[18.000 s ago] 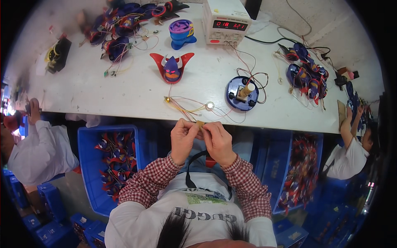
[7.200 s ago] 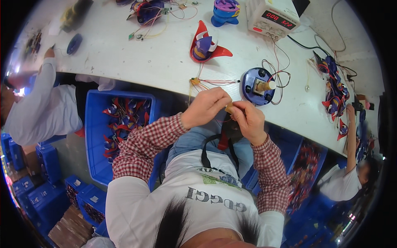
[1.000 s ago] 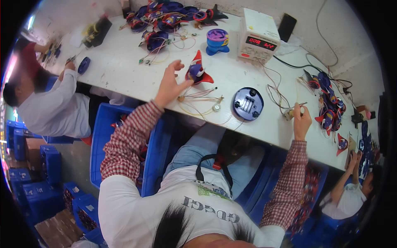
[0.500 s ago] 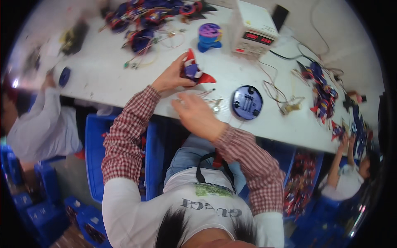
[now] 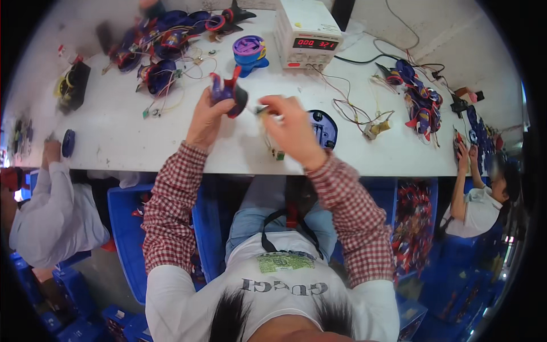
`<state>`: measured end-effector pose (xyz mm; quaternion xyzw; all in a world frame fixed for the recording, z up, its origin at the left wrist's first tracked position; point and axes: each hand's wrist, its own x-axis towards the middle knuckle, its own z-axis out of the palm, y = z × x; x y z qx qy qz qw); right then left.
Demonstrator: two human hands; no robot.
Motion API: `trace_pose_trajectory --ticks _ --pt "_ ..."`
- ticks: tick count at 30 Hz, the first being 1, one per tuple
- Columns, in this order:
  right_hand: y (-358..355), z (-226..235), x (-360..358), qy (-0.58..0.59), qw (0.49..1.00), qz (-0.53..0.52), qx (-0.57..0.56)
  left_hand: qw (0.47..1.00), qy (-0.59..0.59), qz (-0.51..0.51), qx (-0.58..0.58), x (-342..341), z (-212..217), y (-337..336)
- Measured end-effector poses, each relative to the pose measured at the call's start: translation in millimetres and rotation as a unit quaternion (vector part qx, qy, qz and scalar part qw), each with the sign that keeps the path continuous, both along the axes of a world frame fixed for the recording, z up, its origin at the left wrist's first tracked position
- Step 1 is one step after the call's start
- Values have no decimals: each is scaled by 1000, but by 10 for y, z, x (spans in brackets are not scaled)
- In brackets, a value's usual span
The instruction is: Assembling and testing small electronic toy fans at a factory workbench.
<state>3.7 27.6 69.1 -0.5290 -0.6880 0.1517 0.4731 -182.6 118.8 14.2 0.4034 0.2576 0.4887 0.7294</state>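
Note:
In my left hand [image 5: 206, 121] is a purple and red toy part [image 5: 229, 96] with pointed red ends, held upright above the white table. My right hand [image 5: 292, 130] is closer to my body's right, thumb and forefinger pinched on a small dark piece [image 5: 262, 109] with thin wires. That piece is blurred, so its kind is unclear. Below it, a small green circuit board [image 5: 280, 154] shows near the table's front edge. A round purple-blue battery base [image 5: 325, 131] lies partly hidden behind my right hand.
A white power supply [image 5: 307, 35] stands at the back beside a blue and purple round stand [image 5: 249, 54]. Wired toy parts [image 5: 162, 43] pile up back left, more [image 5: 419, 102] at right. Loose leads [image 5: 373, 128] lie between. Blue bins [image 5: 128, 233] sit under the table edge; people work on either side.
The toy part in my left hand has turned and moved left. My right hand has risen from the table with a small dark wired piece pinched in it. The head view has shifted.

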Motion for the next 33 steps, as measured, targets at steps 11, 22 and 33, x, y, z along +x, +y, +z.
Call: trace_pose_trajectory --ticks 11,22,33 --pt "-125 -618 1330 -105 966 -220 -82 976 127 -137 113 1128 100 -537" --pt "-347 -344 1053 78 981 -157 -82 876 358 25 322 1102 15 -642" --pt "-241 101 -8 170 922 222 -268 975 54 207 55 -1281 178 -553"
